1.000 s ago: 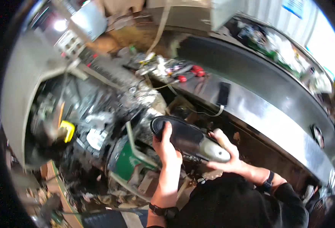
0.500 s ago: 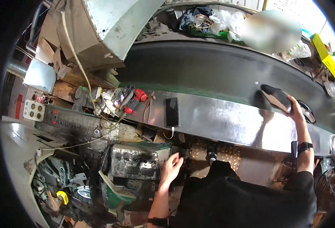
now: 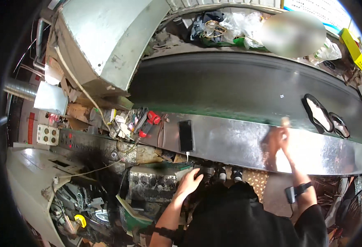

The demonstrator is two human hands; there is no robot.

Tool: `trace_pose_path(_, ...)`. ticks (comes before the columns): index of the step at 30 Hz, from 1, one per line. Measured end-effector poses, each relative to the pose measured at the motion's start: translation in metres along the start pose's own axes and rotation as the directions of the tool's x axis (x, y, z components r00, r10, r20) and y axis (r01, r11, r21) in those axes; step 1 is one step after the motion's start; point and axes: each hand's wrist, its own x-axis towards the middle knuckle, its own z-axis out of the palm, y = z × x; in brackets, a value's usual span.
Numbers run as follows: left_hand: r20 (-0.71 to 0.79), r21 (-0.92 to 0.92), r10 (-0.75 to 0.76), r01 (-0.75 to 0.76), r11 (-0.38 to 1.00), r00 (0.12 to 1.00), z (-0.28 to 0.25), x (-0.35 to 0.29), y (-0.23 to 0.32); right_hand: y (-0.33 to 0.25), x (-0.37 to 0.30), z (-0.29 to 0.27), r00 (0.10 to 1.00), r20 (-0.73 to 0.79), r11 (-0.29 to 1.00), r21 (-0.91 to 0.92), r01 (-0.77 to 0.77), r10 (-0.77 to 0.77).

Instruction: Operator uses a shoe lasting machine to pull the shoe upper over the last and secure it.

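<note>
Two dark shoes with pale insides lie side by side on the black conveyor belt at the right: a larger-looking shoe (image 3: 318,113) and, just right of it, a second shoe (image 3: 339,125). My right hand (image 3: 283,136) is left of them, over the shiny metal ledge (image 3: 234,133) at the belt's near edge, apart from both shoes. Its fingers are smeared by motion and glare. My left hand (image 3: 189,182) hangs open, thumb apart from the fingers, beside a grimy metal box (image 3: 152,183) below the ledge. It holds nothing.
A black phone (image 3: 186,136) with a white cable lies on the ledge. Left of it are a red tool (image 3: 150,122) and cluttered small items. A large grey hood (image 3: 107,45) covers the belt's left end. Plastic bags (image 3: 244,26) and a yellow box (image 3: 357,55) stand behind the belt.
My right hand has let go of the shoe, which now lies on the belt beside the other, and has moved left over the ledge. My left hand stays low and open.
</note>
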Motion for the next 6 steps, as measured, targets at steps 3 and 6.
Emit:
trace_pose_path(3, 0.035, 0.101, 0.325, -0.327, 0.940, 0.945, 0.011, 0.042, 0.050, -0.083, -0.028, -0.028, 0.955, 0.184, 0.767, 0.639, 0.063, -0.232)
trace_pose_path(6, 0.226, 0.173, 0.469, -0.509, 0.843, 0.854, 0.021, 0.066, 0.100, -0.109, -0.038, -0.032, 0.940, 0.010, 0.636, 0.739, 0.222, -0.340)
